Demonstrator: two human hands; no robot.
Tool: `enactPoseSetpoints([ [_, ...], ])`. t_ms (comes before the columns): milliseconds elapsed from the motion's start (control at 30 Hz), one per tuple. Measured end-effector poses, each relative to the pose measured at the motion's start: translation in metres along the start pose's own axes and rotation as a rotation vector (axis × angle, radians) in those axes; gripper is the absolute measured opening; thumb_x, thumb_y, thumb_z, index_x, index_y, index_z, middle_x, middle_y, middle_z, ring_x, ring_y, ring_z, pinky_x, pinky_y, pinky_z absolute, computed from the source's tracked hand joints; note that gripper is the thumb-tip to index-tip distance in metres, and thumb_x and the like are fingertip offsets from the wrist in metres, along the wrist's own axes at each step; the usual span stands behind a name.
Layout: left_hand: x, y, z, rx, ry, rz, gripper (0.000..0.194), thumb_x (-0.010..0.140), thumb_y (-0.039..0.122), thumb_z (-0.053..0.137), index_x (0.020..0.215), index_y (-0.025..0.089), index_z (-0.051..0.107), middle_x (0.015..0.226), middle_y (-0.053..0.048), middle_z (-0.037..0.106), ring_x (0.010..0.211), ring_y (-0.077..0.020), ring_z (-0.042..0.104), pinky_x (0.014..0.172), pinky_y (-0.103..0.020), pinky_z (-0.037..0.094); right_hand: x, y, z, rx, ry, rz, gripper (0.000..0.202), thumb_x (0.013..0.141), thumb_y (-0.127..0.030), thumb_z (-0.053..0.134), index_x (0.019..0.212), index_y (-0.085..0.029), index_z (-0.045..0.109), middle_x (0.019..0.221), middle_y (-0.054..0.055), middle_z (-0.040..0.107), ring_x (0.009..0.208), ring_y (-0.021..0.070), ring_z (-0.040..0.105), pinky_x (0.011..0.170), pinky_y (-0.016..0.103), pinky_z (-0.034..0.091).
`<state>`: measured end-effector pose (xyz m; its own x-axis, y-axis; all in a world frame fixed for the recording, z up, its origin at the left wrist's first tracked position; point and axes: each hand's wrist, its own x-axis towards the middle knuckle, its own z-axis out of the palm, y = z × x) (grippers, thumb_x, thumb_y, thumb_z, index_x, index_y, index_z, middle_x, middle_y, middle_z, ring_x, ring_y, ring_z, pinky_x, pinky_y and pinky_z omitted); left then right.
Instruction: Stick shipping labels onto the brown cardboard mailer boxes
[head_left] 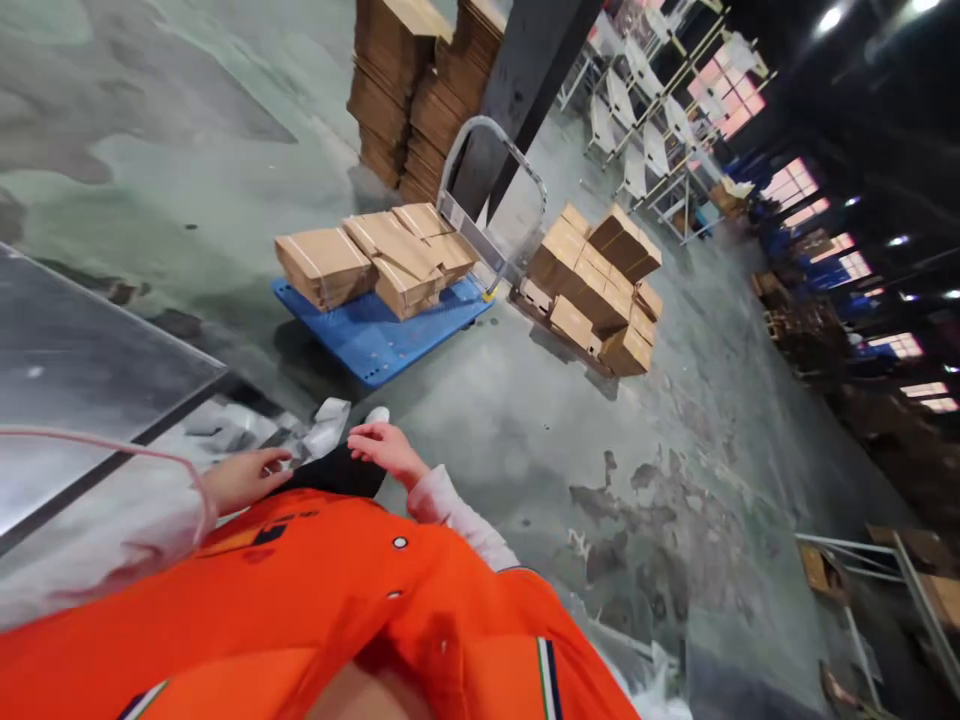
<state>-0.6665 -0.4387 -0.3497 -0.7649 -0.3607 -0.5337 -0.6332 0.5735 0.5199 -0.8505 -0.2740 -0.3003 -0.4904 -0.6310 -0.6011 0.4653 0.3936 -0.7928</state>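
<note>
My left hand is in front of my orange vest, close to the metal table. Its fingers are loosely bent and apart, with nothing visible in them. My right hand hangs just to the right, fingers loosely stretched out and holding nothing I can see. Crumpled white plastic shows beyond the two hands, low beside the table. Farther off, a blue platform cart bears several tied bundles of flat cardboard.
A metal-topped table stands at left. Tall cardboard stacks lean near a dark pillar. Piled cardboard boxes sit right of the cart. White racks stand farther back, and a metal frame is at lower right.
</note>
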Motion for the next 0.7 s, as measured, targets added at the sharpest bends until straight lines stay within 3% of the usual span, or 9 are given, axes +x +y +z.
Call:
enactPoseSetpoints([
  [67, 0.057, 0.001, -0.033, 0.002, -0.001, -0.036, 0.065, 0.082, 0.052, 0.044, 0.123, 0.011, 0.073, 0.118, -0.020, 0.079, 0.109, -0.0329, 0.076, 0.097, -0.035, 0.054, 0.069, -0.056, -0.017, -0.032, -0.034, 0.028, 0.015, 0.080, -0.022, 0.087, 0.083, -0.015, 0.074, 0.061, -0.005, 0.064, 0.057, 0.0078, 0.061, 0.056, 0.015, 0.046],
  [167, 0.138, 0.017, -0.090, 0.012, -0.048, -0.078, 0.062, 0.078, 0.049, 0.047, 0.120, 0.012, 0.074, 0.122, -0.022, 0.077, 0.113, -0.0364, 0.074, 0.100, -0.040, 0.053, 0.158, -0.132, -0.043, -0.049, -0.038, 0.056, 0.003, 0.087, -0.012, 0.075, 0.088, -0.015, 0.074, 0.067, -0.005, 0.067, 0.059, 0.0062, 0.062, 0.058, 0.014, 0.045],
  [267, 0.214, 0.044, -0.145, 0.016, -0.107, -0.087, 0.058, 0.076, 0.046, 0.051, 0.116, 0.012, 0.075, 0.121, -0.023, 0.077, 0.114, -0.0386, 0.073, 0.102, -0.043, 0.052, 0.230, -0.188, -0.073, -0.072, 0.045, 0.082, 0.005, 0.091, -0.012, 0.069, 0.093, -0.015, 0.073, 0.071, -0.005, 0.068, 0.062, 0.0056, 0.062, 0.061, 0.014, 0.046],
  [400, 0.313, 0.073, -0.202, -0.051, -0.115, -0.064, 0.046, 0.073, 0.043, 0.058, 0.104, 0.016, 0.078, 0.112, -0.019, 0.080, 0.110, -0.0386, 0.073, 0.099, -0.043, 0.052, 0.329, -0.233, -0.115, -0.170, 0.080, 0.183, 0.009, 0.096, -0.016, 0.066, 0.090, -0.012, 0.071, 0.065, -0.005, 0.064, 0.057, 0.0059, 0.058, 0.055, 0.015, 0.041],
  [500, 0.396, 0.079, -0.231, -0.158, -0.089, -0.130, 0.034, 0.075, 0.043, 0.063, 0.092, 0.018, 0.079, 0.098, -0.014, 0.081, 0.101, -0.0352, 0.074, 0.095, -0.041, 0.053, 0.429, -0.258, -0.137, -0.308, 0.019, 0.246, 0.021, 0.098, -0.028, 0.071, 0.085, -0.012, 0.069, 0.064, -0.005, 0.062, 0.054, 0.0073, 0.057, 0.054, 0.017, 0.044],
  [600, 0.491, 0.068, -0.257, -0.320, -0.050, -0.252, 0.036, 0.085, 0.051, 0.068, 0.087, 0.016, 0.078, 0.086, -0.009, 0.078, 0.091, -0.0303, 0.074, 0.093, -0.041, 0.055, 0.550, -0.282, -0.149, -0.484, -0.021, 0.268, 0.027, 0.100, -0.035, 0.072, 0.088, -0.012, 0.068, 0.071, -0.003, 0.065, 0.057, 0.0079, 0.058, 0.058, 0.020, 0.050],
  [700, 0.589, 0.035, -0.288, -0.502, 0.034, -0.372, 0.041, 0.098, 0.051, 0.067, 0.106, 0.012, 0.075, 0.099, -0.009, 0.076, 0.093, -0.0255, 0.073, 0.092, -0.043, 0.058, 0.672, -0.307, -0.153, -0.653, -0.032, 0.224, 0.023, 0.099, -0.030, 0.072, 0.086, -0.011, 0.069, 0.075, -0.002, 0.067, 0.064, 0.0102, 0.063, 0.065, 0.024, 0.055],
])
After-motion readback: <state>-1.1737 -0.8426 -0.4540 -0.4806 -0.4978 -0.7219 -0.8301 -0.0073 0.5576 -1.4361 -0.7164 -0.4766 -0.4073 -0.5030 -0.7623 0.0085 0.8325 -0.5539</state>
